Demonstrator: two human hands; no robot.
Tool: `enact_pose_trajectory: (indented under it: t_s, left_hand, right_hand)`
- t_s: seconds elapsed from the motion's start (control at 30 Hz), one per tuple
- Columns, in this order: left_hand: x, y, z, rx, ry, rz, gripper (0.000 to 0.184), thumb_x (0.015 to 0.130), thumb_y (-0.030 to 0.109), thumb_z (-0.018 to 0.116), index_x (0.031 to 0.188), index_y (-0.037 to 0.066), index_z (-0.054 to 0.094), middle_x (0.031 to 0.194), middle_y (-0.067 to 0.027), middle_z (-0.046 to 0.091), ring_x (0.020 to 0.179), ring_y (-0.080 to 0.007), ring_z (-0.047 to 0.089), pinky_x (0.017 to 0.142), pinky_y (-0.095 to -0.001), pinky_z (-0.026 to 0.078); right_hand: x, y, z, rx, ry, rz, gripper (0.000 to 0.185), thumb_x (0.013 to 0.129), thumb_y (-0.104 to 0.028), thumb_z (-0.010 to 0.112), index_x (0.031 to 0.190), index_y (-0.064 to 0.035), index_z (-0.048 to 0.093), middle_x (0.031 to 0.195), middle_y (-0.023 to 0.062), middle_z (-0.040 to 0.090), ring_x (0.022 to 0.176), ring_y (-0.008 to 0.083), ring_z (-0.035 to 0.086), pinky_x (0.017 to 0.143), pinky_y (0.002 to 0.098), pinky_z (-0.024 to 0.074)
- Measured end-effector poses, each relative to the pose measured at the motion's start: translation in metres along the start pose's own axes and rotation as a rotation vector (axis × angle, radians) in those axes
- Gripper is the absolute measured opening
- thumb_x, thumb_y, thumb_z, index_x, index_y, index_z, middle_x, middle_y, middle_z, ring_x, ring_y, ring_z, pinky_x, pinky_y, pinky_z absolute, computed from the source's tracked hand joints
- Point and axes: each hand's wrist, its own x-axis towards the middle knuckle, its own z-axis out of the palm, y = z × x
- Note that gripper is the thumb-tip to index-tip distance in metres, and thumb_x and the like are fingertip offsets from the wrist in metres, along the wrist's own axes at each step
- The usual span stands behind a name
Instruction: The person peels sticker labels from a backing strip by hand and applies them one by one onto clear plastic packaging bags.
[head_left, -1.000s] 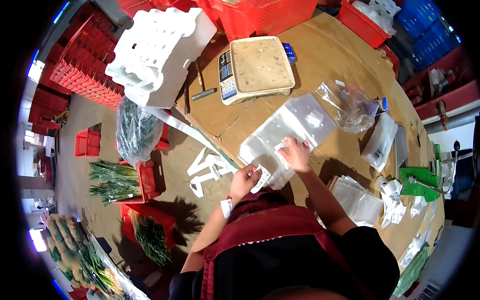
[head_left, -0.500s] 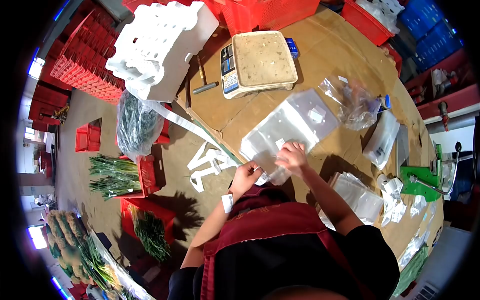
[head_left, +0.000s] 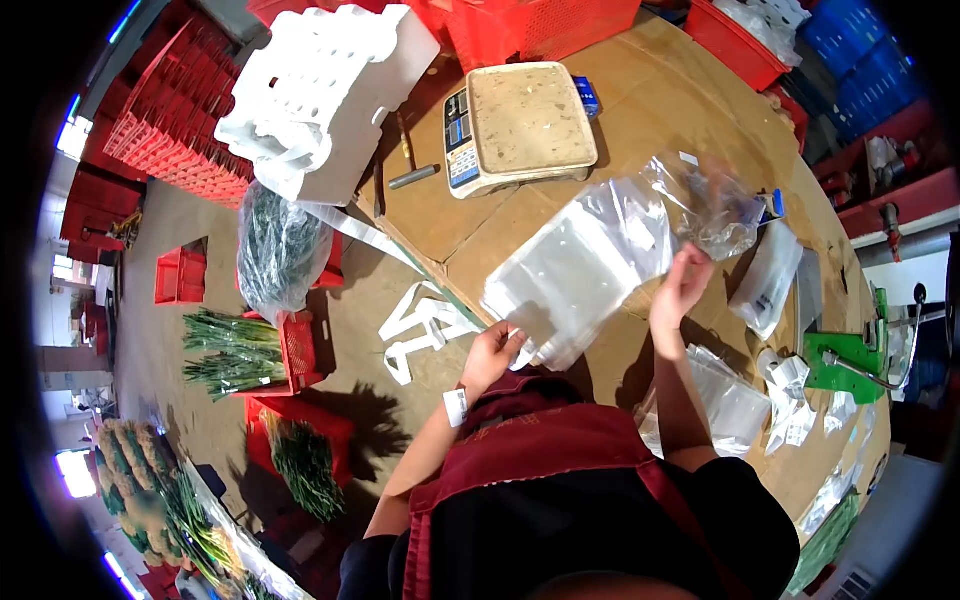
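My left hand [head_left: 492, 357] is at the near-left corner of a stack of clear plastic bags [head_left: 550, 280], its thumb and fingers pinched on a small white label [head_left: 521, 356]. Over the stack's right side, a shiny clear plastic bag [head_left: 637, 225] is bent and slightly raised. My right hand [head_left: 683, 285] is at that bag's right edge with its fingers curled against the film. Just past it lies a crumpled clear bag [head_left: 715, 225]. A second pile of clear bags [head_left: 715, 400] rests beneath my right forearm.
A scale [head_left: 530, 120] and a white foam box [head_left: 320, 100] stand at the table's far side. To the right are a rolled plastic bundle [head_left: 765, 280], label strips [head_left: 788, 390] and a green metal device [head_left: 845, 360]. Red crates with leafy greens [head_left: 235, 350] stand left on the floor.
My right hand has moved right and away from my left hand, from the stack's near edge. The upper bag has shifted and bent to the right. My left hand has stayed almost still.
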Motion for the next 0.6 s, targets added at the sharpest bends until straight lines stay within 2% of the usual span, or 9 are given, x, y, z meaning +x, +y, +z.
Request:
enact_pose_trajectory:
  t_s: [0.1, 0.17, 0.2, 0.23, 0.27, 0.33, 0.4, 0.47, 0.6]
  left_hand:
    - [0.002, 0.000, 0.010, 0.058, -0.100, 0.183, 0.015, 0.086, 0.010, 0.061, 0.095, -0.001, 0.057, 0.066, -0.0036, 0.055, 0.055, -0.0087, 0.046, 0.051, -0.0231, 0.039]
    - [0.002, 0.005, 0.013, 0.112, -0.193, 0.299, 0.016, 0.087, 0.009, 0.060, 0.102, 0.002, 0.057, 0.072, -0.0001, 0.056, 0.063, -0.0062, 0.048, 0.057, -0.0226, 0.042]
    - [0.002, 0.003, 0.012, 0.110, -0.176, 0.306, 0.016, 0.087, 0.009, 0.060, 0.102, 0.002, 0.057, 0.072, -0.0001, 0.056, 0.063, -0.0062, 0.048, 0.057, -0.0226, 0.042]
    - [0.002, 0.000, 0.010, 0.156, -0.144, 0.260, 0.015, 0.087, 0.009, 0.060, 0.100, 0.002, 0.058, 0.071, -0.0006, 0.057, 0.062, -0.0065, 0.048, 0.057, -0.0229, 0.042]
    - [0.002, -0.003, 0.007, 0.203, -0.113, 0.210, 0.014, 0.086, 0.009, 0.061, 0.098, 0.001, 0.058, 0.070, -0.0011, 0.057, 0.062, -0.0068, 0.049, 0.056, -0.0232, 0.042]
    - [0.001, -0.007, 0.000, 0.232, -0.074, 0.108, 0.013, 0.086, 0.010, 0.061, 0.094, 0.000, 0.059, 0.067, -0.0013, 0.056, 0.060, -0.0069, 0.048, 0.054, -0.0238, 0.041]
    - [0.001, -0.011, -0.005, 0.212, -0.008, 0.094, 0.010, 0.083, 0.007, 0.062, 0.090, 0.000, 0.059, 0.059, -0.0010, 0.051, 0.053, -0.0073, 0.043, 0.048, -0.0248, 0.037]
    - [0.002, -0.011, -0.003, 0.132, -0.014, 0.106, 0.009, 0.084, 0.007, 0.062, 0.090, 0.002, 0.058, 0.058, 0.0009, 0.049, 0.053, -0.0057, 0.042, 0.048, -0.0241, 0.035]
    - [0.005, -0.013, -0.002, 0.125, -0.134, 0.112, 0.012, 0.086, 0.006, 0.060, 0.096, 0.001, 0.055, 0.069, -0.0011, 0.054, 0.062, -0.0048, 0.046, 0.054, -0.0224, 0.039]
  right_hand:
    - [-0.035, -0.032, 0.004, -0.348, -0.425, -0.514, 0.011, 0.080, -0.016, 0.062, 0.087, -0.0074, 0.063, 0.088, 0.0045, 0.060, 0.086, 0.0212, 0.055, 0.082, 0.0352, 0.0339]
    - [-0.064, -0.019, 0.013, -0.240, -1.110, -0.365, 0.021, 0.074, -0.025, 0.069, 0.090, -0.0115, 0.066, 0.084, 0.0034, 0.063, 0.087, 0.0178, 0.057, 0.085, 0.0346, 0.0319]
    - [-0.080, 0.000, 0.011, -0.197, -1.299, -0.198, 0.022, 0.072, -0.027, 0.072, 0.089, -0.0132, 0.066, 0.076, 0.0043, 0.062, 0.074, 0.0164, 0.059, 0.081, 0.0334, 0.0356]
    - [-0.093, 0.015, 0.015, -0.120, -1.360, 0.054, 0.016, 0.074, -0.016, 0.073, 0.082, -0.0060, 0.064, 0.071, 0.0032, 0.062, 0.066, 0.0115, 0.058, 0.064, 0.0261, 0.0443]
    - [-0.093, 0.019, 0.019, -0.112, -1.370, 0.044, 0.016, 0.074, -0.016, 0.073, 0.082, -0.0060, 0.064, 0.071, 0.0032, 0.062, 0.066, 0.0115, 0.058, 0.064, 0.0261, 0.0443]
    - [-0.097, 0.023, 0.020, 0.154, -1.120, 0.481, 0.015, 0.076, -0.013, 0.071, 0.077, -0.0025, 0.061, 0.065, 0.0014, 0.061, 0.057, 0.0088, 0.055, 0.056, 0.0228, 0.0422]
    - [-0.088, 0.036, 0.028, 0.204, -1.040, 0.441, 0.015, 0.078, -0.011, 0.070, 0.077, 0.0005, 0.060, 0.066, 0.0001, 0.060, 0.060, 0.0053, 0.052, 0.055, 0.0199, 0.0420]
    - [-0.079, 0.016, 0.032, 0.017, -1.189, 0.370, 0.016, 0.079, -0.013, 0.070, 0.080, -0.0001, 0.061, 0.066, -0.0012, 0.059, 0.060, 0.0048, 0.050, 0.054, 0.0197, 0.0409]
    - [-0.102, 0.011, 0.032, 0.171, -1.459, 0.411, 0.016, 0.078, -0.014, 0.071, 0.081, -0.0013, 0.062, 0.067, -0.0022, 0.058, 0.062, 0.0040, 0.050, 0.054, 0.0203, 0.0403]
